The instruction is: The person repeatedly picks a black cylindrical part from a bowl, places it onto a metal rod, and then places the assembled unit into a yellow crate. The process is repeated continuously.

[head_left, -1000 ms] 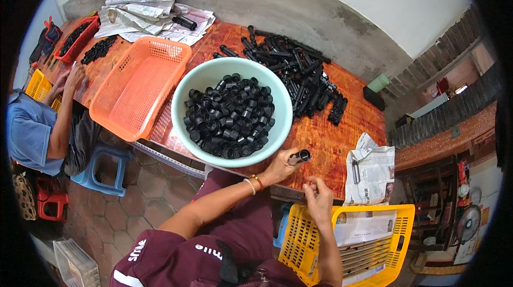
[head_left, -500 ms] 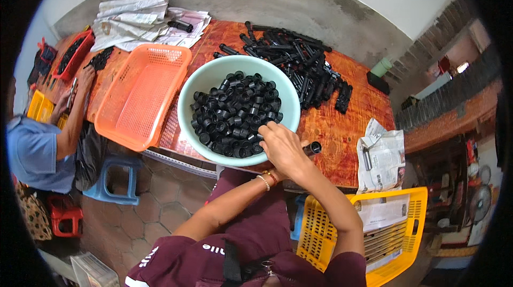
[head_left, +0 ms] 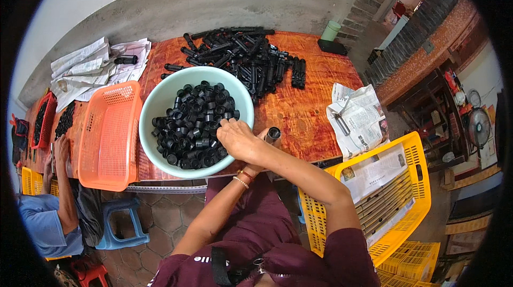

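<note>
A pale green bowl [head_left: 155,111] full of small black plastic rings [head_left: 195,121] stands on the reddish wooden table [head_left: 299,111]. My right hand [head_left: 238,138] reaches across into the bowl's right side, its bent fingertips down on the rings; whether it grips one is hidden. My left hand [head_left: 253,169], with bracelets on the wrist, lies mostly under my right forearm. It holds a short black tube [head_left: 273,134] upright at the table's front edge, just right of the bowl.
A pile of black tubes [head_left: 246,57] lies behind the bowl. An orange basket [head_left: 109,132] sits to its left. There is newspaper [head_left: 358,119] on the table's right end, and a yellow crate [head_left: 411,201] below it. Another person [head_left: 53,207] works at the left by a blue stool [head_left: 120,223].
My right hand has moved from near my lap up and left over my left hand into the bowl. The left hand still holds the black tube by the table edge.
</note>
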### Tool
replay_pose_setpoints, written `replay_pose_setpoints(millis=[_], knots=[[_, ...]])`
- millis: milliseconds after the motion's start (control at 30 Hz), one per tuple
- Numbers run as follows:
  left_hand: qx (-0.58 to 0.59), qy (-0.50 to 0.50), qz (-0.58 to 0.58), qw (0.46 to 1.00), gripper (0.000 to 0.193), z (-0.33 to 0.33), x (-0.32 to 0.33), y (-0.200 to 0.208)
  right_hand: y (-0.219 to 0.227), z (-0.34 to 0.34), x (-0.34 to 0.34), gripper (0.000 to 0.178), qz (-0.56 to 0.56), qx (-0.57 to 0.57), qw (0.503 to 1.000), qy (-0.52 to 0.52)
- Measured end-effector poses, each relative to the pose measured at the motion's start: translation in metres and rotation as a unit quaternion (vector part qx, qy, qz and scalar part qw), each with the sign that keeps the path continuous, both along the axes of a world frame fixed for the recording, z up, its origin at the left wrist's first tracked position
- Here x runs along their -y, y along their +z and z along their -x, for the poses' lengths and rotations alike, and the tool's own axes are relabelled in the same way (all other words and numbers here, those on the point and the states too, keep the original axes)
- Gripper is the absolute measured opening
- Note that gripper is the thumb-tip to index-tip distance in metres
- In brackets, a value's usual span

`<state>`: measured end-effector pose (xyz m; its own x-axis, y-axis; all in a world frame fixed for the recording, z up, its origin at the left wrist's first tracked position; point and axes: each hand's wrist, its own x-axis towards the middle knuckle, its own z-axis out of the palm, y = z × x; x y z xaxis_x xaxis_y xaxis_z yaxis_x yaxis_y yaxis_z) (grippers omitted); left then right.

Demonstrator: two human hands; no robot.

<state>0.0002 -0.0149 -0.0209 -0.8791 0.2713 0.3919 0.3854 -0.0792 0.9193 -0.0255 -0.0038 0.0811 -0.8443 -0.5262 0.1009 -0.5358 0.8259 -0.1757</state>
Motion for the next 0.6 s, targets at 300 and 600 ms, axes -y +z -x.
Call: replay_pose_setpoints(millis=[300,600], knots=[[-0.048,0.017,0.017,0.999,0.014,0.007,-0.005,-0.028,0.072,-0.039,-0.049,0.026,0.382,0.105,0.916,0.062],[0.008,0.028,-0.024,0.999,0.022,-0.001,-0.012,0.017,0.057,-0.069,-0.127,0.017,0.444,0.089,0.880,-0.143]])
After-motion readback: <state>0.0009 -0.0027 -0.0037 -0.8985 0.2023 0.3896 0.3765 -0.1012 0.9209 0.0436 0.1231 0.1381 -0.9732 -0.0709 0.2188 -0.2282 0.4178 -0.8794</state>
